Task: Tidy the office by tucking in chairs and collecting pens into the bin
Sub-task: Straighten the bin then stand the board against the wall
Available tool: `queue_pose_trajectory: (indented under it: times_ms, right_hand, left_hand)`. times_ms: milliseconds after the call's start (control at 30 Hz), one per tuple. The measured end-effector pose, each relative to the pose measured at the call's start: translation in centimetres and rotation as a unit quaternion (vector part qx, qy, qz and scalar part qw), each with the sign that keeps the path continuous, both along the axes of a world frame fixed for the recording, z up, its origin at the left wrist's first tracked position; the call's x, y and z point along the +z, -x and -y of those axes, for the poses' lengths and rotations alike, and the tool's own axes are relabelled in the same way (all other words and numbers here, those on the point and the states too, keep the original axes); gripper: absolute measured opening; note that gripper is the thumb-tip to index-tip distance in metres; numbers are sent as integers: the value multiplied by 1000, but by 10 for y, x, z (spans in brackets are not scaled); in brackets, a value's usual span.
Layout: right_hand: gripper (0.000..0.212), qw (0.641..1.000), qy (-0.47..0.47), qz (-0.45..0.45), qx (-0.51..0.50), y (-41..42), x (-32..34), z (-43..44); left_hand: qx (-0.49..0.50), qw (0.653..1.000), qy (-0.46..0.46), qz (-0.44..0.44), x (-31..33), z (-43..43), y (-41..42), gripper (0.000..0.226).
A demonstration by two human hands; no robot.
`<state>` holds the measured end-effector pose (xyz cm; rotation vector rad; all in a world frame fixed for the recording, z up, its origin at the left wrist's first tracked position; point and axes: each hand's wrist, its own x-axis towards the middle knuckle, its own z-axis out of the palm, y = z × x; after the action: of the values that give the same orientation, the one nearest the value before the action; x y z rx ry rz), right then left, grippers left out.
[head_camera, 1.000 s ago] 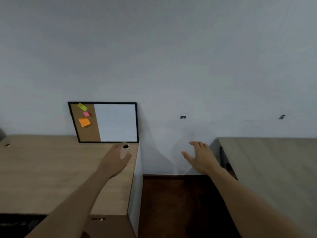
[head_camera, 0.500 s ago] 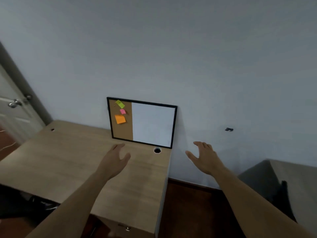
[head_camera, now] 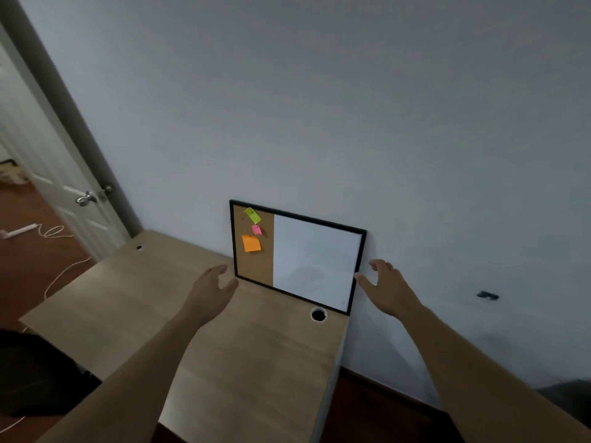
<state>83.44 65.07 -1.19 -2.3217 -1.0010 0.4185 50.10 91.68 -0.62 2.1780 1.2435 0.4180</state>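
Two bare hands reach forward over one wooden surface (head_camera: 134, 292), both spread and empty: left hand (head_camera: 212, 287) with fingers loosely parted above the surface, right hand (head_camera: 388, 289) splayed past the surface's right edge, in front of the wall (head_camera: 319, 107).

Task items: no pen or bin can be made out; one dark bulk (head_camera: 35, 375), possibly a chair, sits at the surface's near left edge, below and well left of the left hand, too dim to identify.

Room, largest first:
- Wall, pale grey-blue, plain, with one small dark fitting (head_camera: 487, 295) right of the right hand.
- Surface, light wood grain, bare, set against the wall; two round cable holes, one (head_camera: 318, 314) near the back right corner, one (head_camera: 139, 247) at the far left.
- Door (head_camera: 60, 193), white, at left, with metal knob (head_camera: 85, 198).
- Floor (head_camera: 28, 263), reddish-brown, carrying a white cord (head_camera: 54, 233).
- Board (head_camera: 315, 266), black-framed, half cork, half white, leaning on the wall between the hands; right thumb just beside its right edge.
- Three sticky notes on the cork: orange (head_camera: 251, 243), yellow-green (head_camera: 252, 215), pink (head_camera: 256, 230).
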Motion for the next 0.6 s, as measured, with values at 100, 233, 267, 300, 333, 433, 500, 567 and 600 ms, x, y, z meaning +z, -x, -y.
queue_pose_trajectory:
  times_ms: [100,233,267,300,333,433,500,567,600]
  right_hand:
    - [84,1000,4,-12,1,-16,-9,-17]
    - [83,999,16,-39,-10,-33,-15,-40]
    - [83,999,17,-45,-15,-36,-16,-46]
    - [82,998,20,-50,-18,-39,-18,-52]
    - [82,998,24,-54,-21,-41,-19,-57]
    - [80,997,34,-60,-33,-52,-26,-74]
    - [78,996,43,-64,-44,-58,-29,-85]
    - [77,995,52,-64,-53,-64,-31,-97]
    - [77,995,56,-66,-58,-66,-32,-103]
  left_hand:
    - [2,1000,1,8,0,-18,-15,59]
    - [15,1000,15,22,5,-45,-34,58]
    - [16,999,20,27,6,-53,-38,58]
    - [16,999,24,32,6,-63,-42,58]
    - [17,999,28,36,7,-72,-46,58]
    - [21,999,32,37,8,-104,-58,57]
    - [20,999,34,35,7,-124,-66,56]
    - [21,998,42,39,3,-142,-75,56]
    - [21,998,46,40,0,-152,-79,55]
